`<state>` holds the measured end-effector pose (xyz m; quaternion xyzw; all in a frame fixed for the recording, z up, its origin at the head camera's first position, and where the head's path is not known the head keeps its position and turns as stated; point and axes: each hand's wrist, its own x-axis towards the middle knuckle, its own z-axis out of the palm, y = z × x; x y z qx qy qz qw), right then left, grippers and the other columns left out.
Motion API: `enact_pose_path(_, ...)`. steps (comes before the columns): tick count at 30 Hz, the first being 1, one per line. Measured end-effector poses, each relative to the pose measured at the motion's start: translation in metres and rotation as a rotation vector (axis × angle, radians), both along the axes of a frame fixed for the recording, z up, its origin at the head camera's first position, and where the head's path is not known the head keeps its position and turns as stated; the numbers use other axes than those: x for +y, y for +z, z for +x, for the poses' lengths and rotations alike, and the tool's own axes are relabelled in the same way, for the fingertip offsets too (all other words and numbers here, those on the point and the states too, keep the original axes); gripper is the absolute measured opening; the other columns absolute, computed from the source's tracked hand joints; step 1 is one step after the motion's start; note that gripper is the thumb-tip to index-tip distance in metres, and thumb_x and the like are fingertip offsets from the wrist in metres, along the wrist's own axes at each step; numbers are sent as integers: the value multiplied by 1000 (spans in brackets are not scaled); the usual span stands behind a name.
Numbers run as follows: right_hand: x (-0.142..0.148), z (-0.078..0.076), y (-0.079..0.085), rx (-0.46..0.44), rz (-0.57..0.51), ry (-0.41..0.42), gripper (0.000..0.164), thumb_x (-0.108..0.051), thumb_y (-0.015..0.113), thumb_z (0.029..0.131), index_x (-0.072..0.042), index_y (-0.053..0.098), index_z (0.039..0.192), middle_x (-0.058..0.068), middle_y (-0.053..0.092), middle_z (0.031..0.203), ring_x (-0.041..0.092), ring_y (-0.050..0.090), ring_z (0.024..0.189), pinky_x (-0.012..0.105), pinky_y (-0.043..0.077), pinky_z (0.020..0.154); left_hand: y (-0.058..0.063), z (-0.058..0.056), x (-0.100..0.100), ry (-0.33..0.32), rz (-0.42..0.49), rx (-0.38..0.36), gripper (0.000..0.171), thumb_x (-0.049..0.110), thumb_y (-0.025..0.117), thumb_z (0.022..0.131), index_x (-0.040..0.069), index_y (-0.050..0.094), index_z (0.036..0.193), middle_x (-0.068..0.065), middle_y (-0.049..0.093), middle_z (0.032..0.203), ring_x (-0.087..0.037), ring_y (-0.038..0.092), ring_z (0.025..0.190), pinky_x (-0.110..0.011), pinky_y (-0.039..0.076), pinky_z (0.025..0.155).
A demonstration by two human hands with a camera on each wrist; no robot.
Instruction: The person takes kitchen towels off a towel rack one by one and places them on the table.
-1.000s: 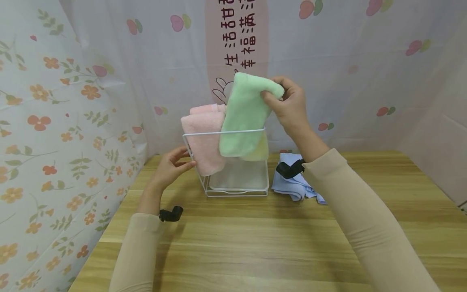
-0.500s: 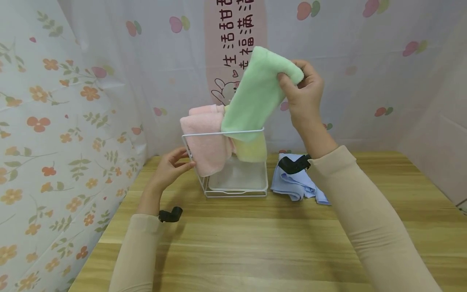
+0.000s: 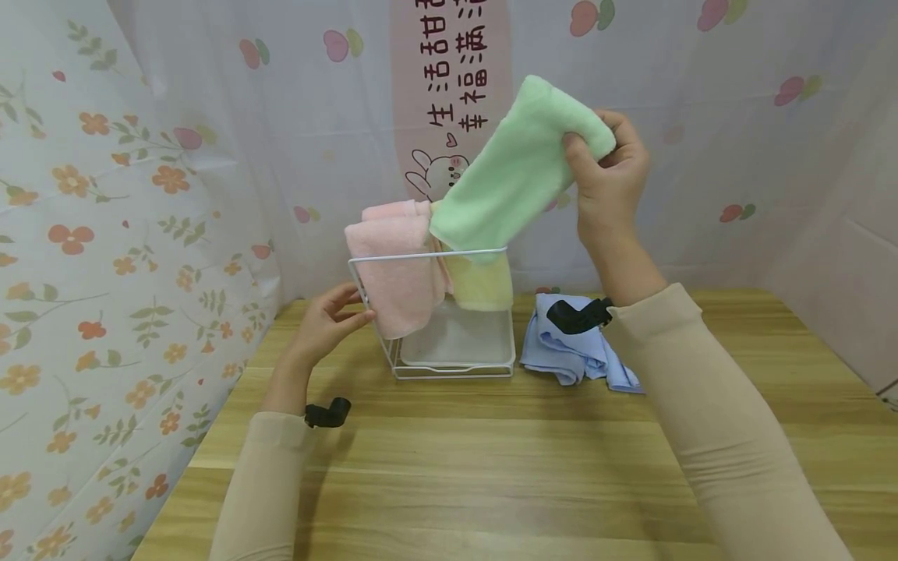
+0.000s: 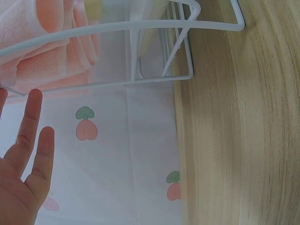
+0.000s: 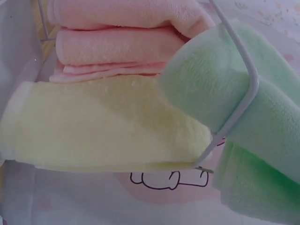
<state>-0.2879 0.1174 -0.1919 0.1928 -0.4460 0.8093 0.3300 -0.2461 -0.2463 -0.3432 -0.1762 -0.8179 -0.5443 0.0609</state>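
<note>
My right hand [image 3: 613,175] pinches the upper right end of a folded mint-green towel [image 3: 522,167]. The towel slants down to the left, its lower end behind the top front bar of a white wire rack [image 3: 454,372]. At the rack's left side, my left hand [image 3: 326,327] holds the frame, thumb in front. Other fingers [image 4: 43,154] stretch out beside the wire in the left wrist view. Inside the rack are folded pink towels [image 3: 396,280] on the left and a yellow towel [image 3: 480,282] on the right. The right wrist view shows the green towel [image 5: 206,75] overlapping the yellow one.
A whitish tray [image 3: 456,339] sits low in the rack. A crumpled light-blue cloth [image 3: 564,351] lies on the wooden table [image 3: 449,467] right of the rack, below my right wrist. Printed curtains [image 3: 337,140] hang behind and at the left.
My right hand has lifted the green towel up and to the right, tilting it and uncovering more of the yellow towel. My left hand stays at the rack.
</note>
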Motion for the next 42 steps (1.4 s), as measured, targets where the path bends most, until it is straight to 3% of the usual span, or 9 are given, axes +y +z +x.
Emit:
enact_pose_path(4, 6, 2, 0, 5, -46, -3, 13, 8, 66, 77, -1, 67, 86, 5, 58, 76, 17, 55, 68, 27, 44, 62, 0, 0, 0, -5, 3, 7, 46, 6, 70, 92, 2, 55, 135, 25, 62, 118, -9, 55, 120, -40, 52, 103)
enact_pose_path(8, 12, 2, 0, 8, -99, 45, 12, 8, 66, 78, 1, 65, 88, 6, 56, 74, 18, 56, 66, 27, 46, 58, 0, 0, 0, -5, 0, 13, 46, 7, 69, 92, 2, 54, 136, 23, 61, 121, -8, 55, 120, -40, 52, 103)
enact_pose_path(12, 19, -1, -2, -12, -133, 64, 14, 6, 68, 78, 1, 64, 90, 7, 55, 74, 19, 58, 65, 26, 49, 55, 0, 1, -1, -2, 10, 5, 47, 7, 69, 92, 2, 54, 136, 21, 61, 122, -10, 54, 121, -49, 48, 106)
enact_pose_path(19, 31, -3, -4, -1, -188, 59, 18, 5, 70, 77, 1, 63, 93, 8, 58, 80, 22, 62, 68, 29, 54, 59, 1, 2, 0, -6, 4, -23, 47, 8, 70, 92, 5, 54, 137, 16, 61, 125, -21, 52, 127, -52, 46, 108)
enact_pose_path(27, 43, -2, 1, 42, -242, 41, 22, 5, 72, 74, 3, 62, 94, 11, 60, 83, 25, 63, 71, 32, 55, 63, 3, 1, 0, 6, 3, -14, 47, 7, 69, 92, 4, 54, 137, 20, 60, 121, -9, 54, 121, -51, 47, 108)
enact_pose_path(36, 55, -3, -11, 7, -192, -66, 16, 5, 69, 75, 1, 62, 89, 7, 53, 76, 20, 52, 70, 32, 44, 64, 2, 2, -1, 5, 6, -30, 47, 8, 69, 93, 4, 53, 137, 16, 61, 125, -25, 51, 129, -51, 46, 108)
enact_pose_path(42, 70, 0, -27, -20, -130, -93, 20, 7, 67, 78, 1, 65, 97, 9, 55, 81, 21, 53, 72, 31, 44, 63, 1, 1, 0, 1, 2, -36, 47, 9, 69, 93, 5, 54, 137, 7, 60, 130, -26, 50, 131, -51, 46, 109)
